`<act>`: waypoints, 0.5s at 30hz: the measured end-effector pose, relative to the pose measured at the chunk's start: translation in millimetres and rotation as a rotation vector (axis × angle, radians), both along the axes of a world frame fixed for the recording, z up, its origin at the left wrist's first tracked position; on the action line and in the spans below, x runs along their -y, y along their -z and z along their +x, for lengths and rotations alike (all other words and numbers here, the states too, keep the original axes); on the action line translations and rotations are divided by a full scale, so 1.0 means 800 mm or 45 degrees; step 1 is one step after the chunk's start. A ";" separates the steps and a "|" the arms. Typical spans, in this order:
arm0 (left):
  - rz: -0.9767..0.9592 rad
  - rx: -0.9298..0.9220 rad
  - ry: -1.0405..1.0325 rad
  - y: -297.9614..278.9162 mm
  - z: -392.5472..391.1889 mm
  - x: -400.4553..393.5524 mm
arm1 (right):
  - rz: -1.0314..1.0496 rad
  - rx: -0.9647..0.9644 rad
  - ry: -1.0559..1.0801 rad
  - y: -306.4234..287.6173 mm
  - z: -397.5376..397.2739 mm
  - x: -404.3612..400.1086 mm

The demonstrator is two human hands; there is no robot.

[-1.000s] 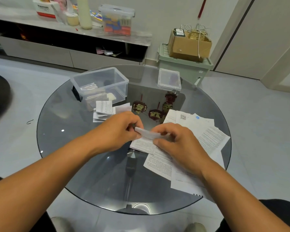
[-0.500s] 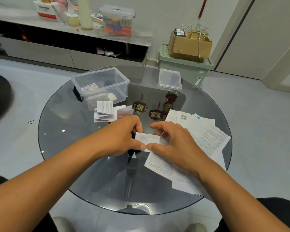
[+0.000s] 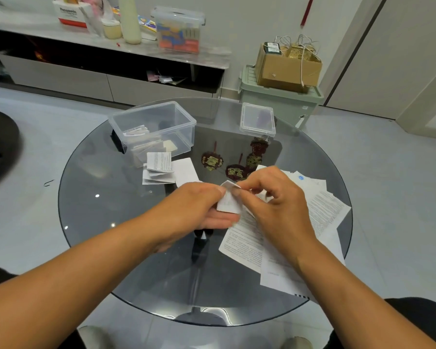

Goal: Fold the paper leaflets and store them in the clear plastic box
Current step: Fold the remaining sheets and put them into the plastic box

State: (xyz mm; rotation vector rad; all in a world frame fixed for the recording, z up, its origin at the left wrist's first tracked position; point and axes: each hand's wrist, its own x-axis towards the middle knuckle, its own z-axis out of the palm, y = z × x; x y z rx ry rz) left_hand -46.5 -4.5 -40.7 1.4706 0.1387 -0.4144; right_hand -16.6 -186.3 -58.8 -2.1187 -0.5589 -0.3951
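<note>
Both hands pinch a small folded white paper leaflet (image 3: 229,201) above the round smoked-glass table (image 3: 106,205): left hand (image 3: 199,210) under and beside it, right hand (image 3: 269,197) at its top edge. Flat printed sheets (image 3: 322,210) lie under the right wrist. Folded white leaflets (image 3: 159,167) sit just before the open clear plastic box (image 3: 154,127); its clear lid (image 3: 257,120) and dark red paper ornaments (image 3: 234,171) lie between.

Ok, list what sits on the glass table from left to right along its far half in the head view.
clear plastic box → pile of folded leaflets → dark red paper ornaments → clear lid
</note>
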 end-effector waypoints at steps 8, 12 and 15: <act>-0.431 -0.224 -0.151 -0.013 0.005 -0.009 | -0.275 0.332 -0.195 0.015 0.011 0.012; -0.109 0.010 -0.119 -0.005 0.001 -0.006 | -0.109 0.016 -0.206 0.002 -0.003 0.006; 0.127 0.224 -0.091 -0.004 -0.002 -0.001 | 0.138 -0.348 -0.113 -0.011 -0.007 0.002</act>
